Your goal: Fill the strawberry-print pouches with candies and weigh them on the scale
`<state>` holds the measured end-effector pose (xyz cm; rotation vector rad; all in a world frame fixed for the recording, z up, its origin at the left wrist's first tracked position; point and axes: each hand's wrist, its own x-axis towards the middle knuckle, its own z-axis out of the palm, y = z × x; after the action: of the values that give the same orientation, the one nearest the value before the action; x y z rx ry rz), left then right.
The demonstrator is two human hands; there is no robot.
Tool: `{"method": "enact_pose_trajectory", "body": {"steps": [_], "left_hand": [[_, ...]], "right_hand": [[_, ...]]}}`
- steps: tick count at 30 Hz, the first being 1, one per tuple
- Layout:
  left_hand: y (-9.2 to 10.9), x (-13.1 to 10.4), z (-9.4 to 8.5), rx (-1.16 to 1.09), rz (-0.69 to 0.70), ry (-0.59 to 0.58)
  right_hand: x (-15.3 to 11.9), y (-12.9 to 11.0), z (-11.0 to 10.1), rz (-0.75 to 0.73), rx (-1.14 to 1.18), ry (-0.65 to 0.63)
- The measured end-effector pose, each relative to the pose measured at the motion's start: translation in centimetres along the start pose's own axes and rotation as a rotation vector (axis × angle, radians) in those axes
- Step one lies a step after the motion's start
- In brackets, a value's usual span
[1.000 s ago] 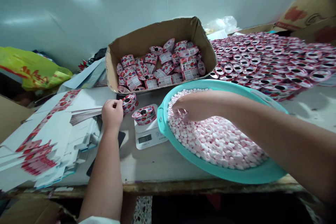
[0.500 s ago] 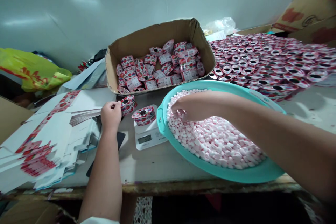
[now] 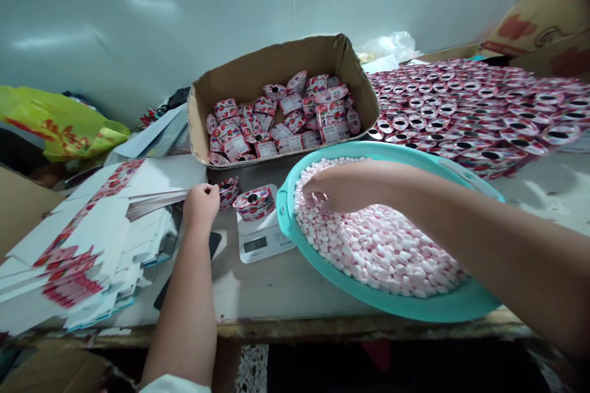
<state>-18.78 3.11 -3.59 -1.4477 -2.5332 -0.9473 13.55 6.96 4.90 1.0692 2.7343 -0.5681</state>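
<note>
My left hand (image 3: 201, 206) is closed at the left side of a small oval strawberry-print box (image 3: 229, 192), its fingers pinched at the box's edge. A second such box with a dark round opening on top (image 3: 254, 203) stands upright on a white digital scale (image 3: 267, 245), whose display is lit. My right hand (image 3: 338, 186) reaches down into a turquoise basin (image 3: 391, 310) of small pink and white candies (image 3: 396, 255). Its fingers are curled in among the candies, and their tips are partly hidden.
Behind the scale stands a cardboard carton (image 3: 271, 58) holding several printed boxes. Many upright boxes (image 3: 461, 104) crowd the right rear. Flat white printed cartons (image 3: 106, 227) are stacked at the left, near a yellow bag (image 3: 69, 129). A dark flat object (image 3: 214, 243) lies by my left forearm.
My left hand has moved slightly right and down, along with the small box beside it. The right hand stays in the candies, almost unmoved.
</note>
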Motion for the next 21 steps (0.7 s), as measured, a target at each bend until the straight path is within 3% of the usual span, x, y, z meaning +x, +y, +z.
{"method": "enact_pose_trajectory", "body": {"steps": [5,9,11,13,15,16,18,21], "left_hand": [[0.1,0.1,0.2,-0.016,0.02,-0.046],[0.7,-0.2,-1.0,-0.103,0.108,-0.049],[1.3,-0.8,-2.0,-0.23,0.197,-0.214],[2.0,-1.5,-2.9,-0.316,0.301,-0.464],[2.7,-2.3,-3.3,-0.237,0.361,-0.653],[3.1,-2.7,-3.4,-0.155,0.375,-0.689],[3.8,-3.3,-3.2,-0.019,0.392,-0.688],[4.5,-4.0,-2.7,-0.014,0.428,-0.574]], "right_hand": [[0.0,0.2,0.1,-0.01,0.042,0.029],[0.0,0.2,0.1,0.006,0.073,0.045],[0.0,0.0,0.1,0.015,0.086,0.055],[0.0,-0.1,0.1,0.018,0.094,0.059],[0.1,-0.1,0.2,0.014,0.102,0.059],[0.2,0.0,0.2,0.009,0.111,0.059],[0.3,0.1,0.2,-0.003,0.145,0.064],[0.5,0.3,0.1,-0.002,0.266,0.127]]}}
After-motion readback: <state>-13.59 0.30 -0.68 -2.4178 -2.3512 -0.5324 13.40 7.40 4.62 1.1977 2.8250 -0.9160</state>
